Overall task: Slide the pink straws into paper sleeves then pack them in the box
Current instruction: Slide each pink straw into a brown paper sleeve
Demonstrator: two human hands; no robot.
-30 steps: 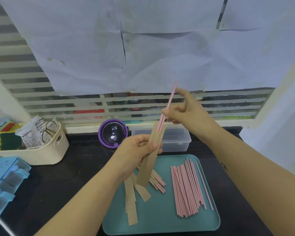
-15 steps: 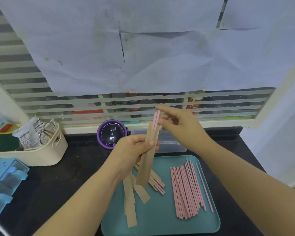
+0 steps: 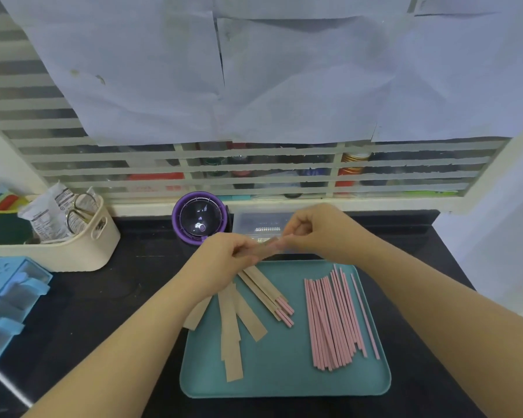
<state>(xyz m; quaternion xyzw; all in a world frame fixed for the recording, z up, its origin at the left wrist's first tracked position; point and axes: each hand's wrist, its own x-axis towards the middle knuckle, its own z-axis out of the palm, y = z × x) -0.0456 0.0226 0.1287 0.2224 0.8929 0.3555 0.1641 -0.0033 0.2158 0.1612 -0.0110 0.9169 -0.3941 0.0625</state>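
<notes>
Holding the paper sleeve (image 3: 261, 251) level between both hands, you've got it in the air just above the far edge of the tray (image 3: 284, 384). Your left hand (image 3: 224, 257) grips one end, fingers curled round it. Your right hand (image 3: 317, 233) pinches the other end at the fingertips. That middle stretch is blurred, so I can't tell how far a straw sits inside it.

Below your left hand, a few wrapped straws (image 3: 264, 292) lie slanted on the tray, pink tips poking out of their lower ends. Just beside them, nearer your left forearm, the empty sleeves (image 3: 230, 333) fan out flat, some overlapping, and one pokes over the tray's left edge. On the right half of the tray sits the pile of loose straws (image 3: 329, 321), running roughly lengthwise towards you, with one straw a little apart on the right.

Behind your hands, against the wall, there's the clear box (image 3: 254, 220), partly hidden by your fingers. To its left stands a round purple gadget (image 3: 199, 218) with a dark dome.

The tray rests on a black table (image 3: 109, 297). Over at far left, a cream basket (image 3: 85, 251) holds scissors (image 3: 79, 212) and some printed packets (image 3: 47, 214), and a blue plastic rack (image 3: 9, 297) sits in front of it. Above it all, a barred window (image 3: 254, 173) is covered by pale paper sheets (image 3: 284, 70).
</notes>
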